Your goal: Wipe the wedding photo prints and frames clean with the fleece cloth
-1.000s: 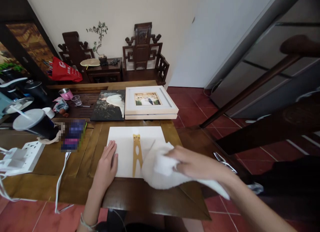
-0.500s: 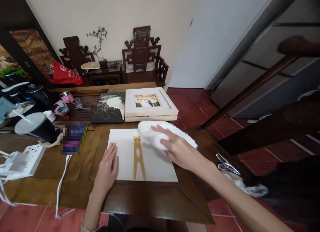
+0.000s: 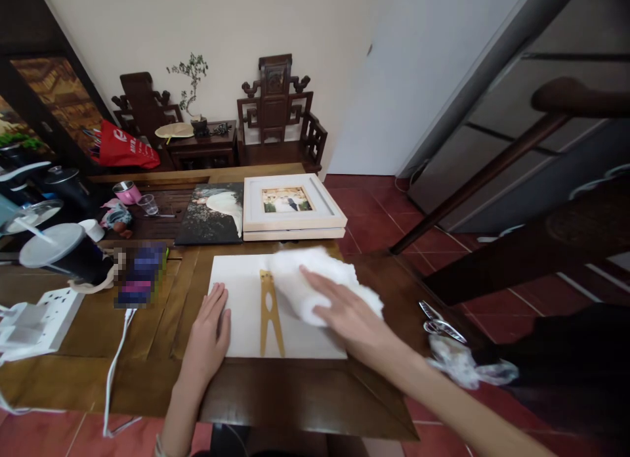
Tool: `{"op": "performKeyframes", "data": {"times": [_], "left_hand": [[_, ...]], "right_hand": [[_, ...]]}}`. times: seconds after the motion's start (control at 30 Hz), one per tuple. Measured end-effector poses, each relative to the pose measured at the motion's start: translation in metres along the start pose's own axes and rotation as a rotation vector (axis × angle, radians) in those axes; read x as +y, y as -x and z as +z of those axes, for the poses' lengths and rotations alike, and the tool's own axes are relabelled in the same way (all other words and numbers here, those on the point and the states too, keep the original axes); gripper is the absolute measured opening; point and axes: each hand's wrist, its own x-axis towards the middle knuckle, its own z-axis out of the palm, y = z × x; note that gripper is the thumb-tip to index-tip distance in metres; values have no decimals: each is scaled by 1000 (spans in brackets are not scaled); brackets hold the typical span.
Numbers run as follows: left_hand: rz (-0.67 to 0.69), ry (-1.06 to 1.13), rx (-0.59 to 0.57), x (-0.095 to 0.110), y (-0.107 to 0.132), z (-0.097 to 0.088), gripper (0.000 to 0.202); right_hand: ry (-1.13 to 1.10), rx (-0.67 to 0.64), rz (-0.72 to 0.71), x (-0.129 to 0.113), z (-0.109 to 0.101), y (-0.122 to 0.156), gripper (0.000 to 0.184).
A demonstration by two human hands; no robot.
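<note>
A white rectangular panel (image 3: 241, 312) lies flat on the wooden table, with a yellow A-shaped stand leg (image 3: 268, 312) on its face. My left hand (image 3: 210, 322) rests with outstretched fingers on the panel's left edge. Bunched under my right hand (image 3: 344, 309) is a white cloth (image 3: 308, 283), pressed against the panel's right part. The fingers of that hand are closed on the cloth, and the panel's upper right corner is hidden beneath it.
Behind the panel lie stacked picture frames (image 3: 295, 227) and a dark photo print (image 3: 211, 214). To the left are a phone (image 3: 142, 273) on a cable, a lidded cup (image 3: 63, 253) and a power strip (image 3: 54, 322). Scissors (image 3: 440, 322) lie at the right.
My right hand has moved the cloth slightly down over the panel, and the cloth has spread and crumpled. My left hand stays at the left edge. The view has shifted a little.
</note>
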Motion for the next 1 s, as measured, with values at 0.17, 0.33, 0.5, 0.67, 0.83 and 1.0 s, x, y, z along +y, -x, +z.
{"op": "performKeyframes", "data": {"times": [0.17, 0.33, 0.5, 0.67, 0.83, 1.0], "left_hand": [[9, -1, 8, 0, 1, -1, 42], [3, 0, 7, 1, 0, 0, 43], [-2, 1, 0, 2, 0, 0, 43], [0, -9, -4, 1, 0, 0, 44], [6, -9, -1, 1, -1, 0, 44], [11, -10, 0, 2, 0, -1, 42]], "right_hand": [[-34, -88, -57, -1, 32, -11, 34], [6, -179, 60, 21, 23, -41, 35], [-38, -293, 31, -1, 13, -20, 41], [-179, -402, -46, -37, -9, 38, 50], [-191, -458, -14, -22, -18, 19, 55], [-97, -330, 17, 22, -5, -45, 42]]}}
